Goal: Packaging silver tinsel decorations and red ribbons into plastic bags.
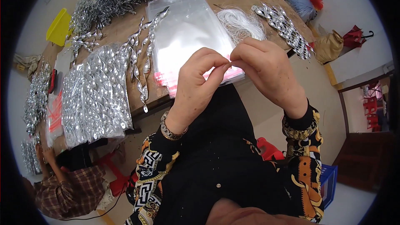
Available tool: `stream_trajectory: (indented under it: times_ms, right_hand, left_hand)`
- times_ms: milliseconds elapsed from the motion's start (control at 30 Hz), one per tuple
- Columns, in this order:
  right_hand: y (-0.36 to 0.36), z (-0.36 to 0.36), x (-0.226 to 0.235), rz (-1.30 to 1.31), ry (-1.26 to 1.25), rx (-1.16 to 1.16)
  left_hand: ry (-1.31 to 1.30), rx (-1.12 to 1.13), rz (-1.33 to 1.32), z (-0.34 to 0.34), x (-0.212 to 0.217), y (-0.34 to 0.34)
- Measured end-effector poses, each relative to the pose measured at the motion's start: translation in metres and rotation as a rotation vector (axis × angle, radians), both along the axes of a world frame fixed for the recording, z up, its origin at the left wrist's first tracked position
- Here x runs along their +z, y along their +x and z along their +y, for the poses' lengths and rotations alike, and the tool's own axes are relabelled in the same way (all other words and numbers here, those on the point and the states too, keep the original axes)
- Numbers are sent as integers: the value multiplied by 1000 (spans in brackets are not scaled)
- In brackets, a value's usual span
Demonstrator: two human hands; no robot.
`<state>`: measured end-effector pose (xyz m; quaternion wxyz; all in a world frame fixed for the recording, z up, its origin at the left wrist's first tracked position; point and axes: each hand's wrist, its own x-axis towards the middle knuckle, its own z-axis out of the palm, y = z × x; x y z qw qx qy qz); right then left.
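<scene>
"Fingers [217, 75] of both hands: how do they stand?"

"Pinched narrow, thumb to forefinger, the left hand [193, 84] and right hand [271, 71] close together at the tips. I can't tell whether anything is caught between."

"What's nearest?"

"Clear plastic bags [187, 21], stacked at ten o'clock from the fingertips on the worktop [238, 0]. White thread [241, 23] lies between twelve and one, braided silver strands [283, 27] at two."

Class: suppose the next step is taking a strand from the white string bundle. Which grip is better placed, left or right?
Probably the right grip: it appears just below the white string bundle, while the left grip is farther off, to the lower left.
</scene>
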<state>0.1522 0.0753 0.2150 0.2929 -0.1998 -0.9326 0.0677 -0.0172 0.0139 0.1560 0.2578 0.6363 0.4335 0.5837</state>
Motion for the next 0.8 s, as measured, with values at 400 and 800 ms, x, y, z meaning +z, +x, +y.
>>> stream_trajectory:
  times_ms: [400, 800]
  right_hand:
    - [5, -1, -5, 218, -698, -75]
    - [4, 3, -60, 795, -1364, 154]
  left_hand:
    - [-279, -190, -353, -3, -11, 3]
    - [-331, -175, -552, 9, -39, 0]
